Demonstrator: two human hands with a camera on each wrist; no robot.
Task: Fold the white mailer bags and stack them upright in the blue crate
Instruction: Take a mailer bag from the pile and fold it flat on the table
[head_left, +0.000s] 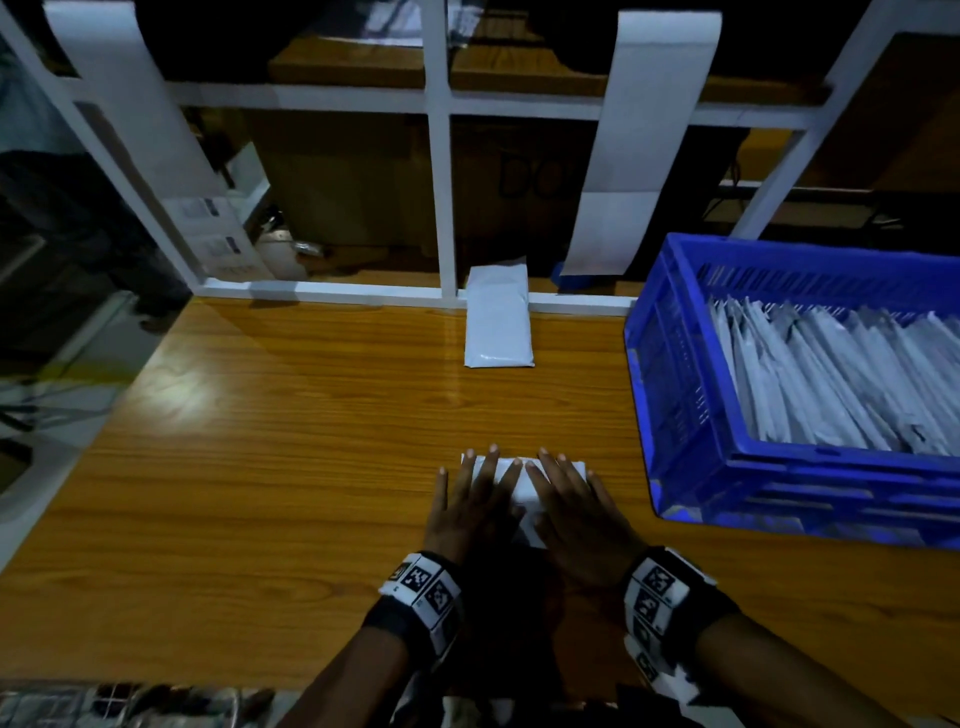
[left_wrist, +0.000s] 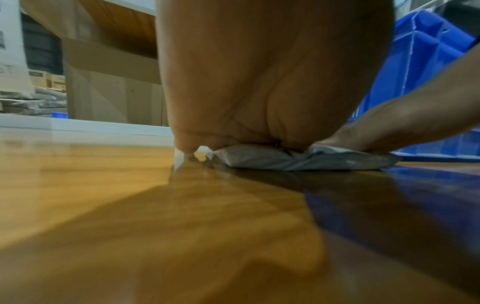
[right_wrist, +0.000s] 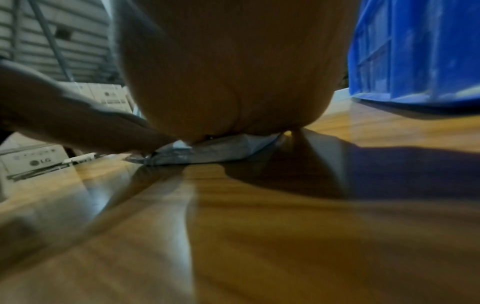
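As seen from the head view, the blue crate (head_left: 675, 364) at the right of the wooden surface (head_left: 285, 441) already holds a dense row of folded white mailer bags (head_left: 831, 374) leaning on edge, so most of the work appears done. One mailer bag (head_left: 519, 480) lies flat near the front of the surface under both hands, and a further pack of bags (head_left: 498, 322) rests well apart at the far edge against the white frame (head_left: 363, 293); these remain to be folded and stacked. Left hand (head_left: 470, 506) and right hand (head_left: 576, 512) lie palm down side by side, fingers (head_left: 480, 467) straight and spread, pressing rather than gripping the bag; the stage is judged to be flattening a fold.

Left wrist view: the left hand (left_wrist: 272, 72) bears down on the bag (left_wrist: 298, 158), which is squashed thin against the surface (left_wrist: 130, 205); the right hand (left_wrist: 389, 123) enters from the right with extended fingers laid on the bag's other end. Crate (left_wrist: 428, 51) stands just behind.

Right wrist view: the right hand (right_wrist: 228, 72) presses on the bag (right_wrist: 207, 153), and the left hand (right_wrist: 78, 123) reaches in from the left, its fingers flat on the bag's edge. Crate (right_wrist: 415, 51) sits near on the right. Neither hand curls round anything.
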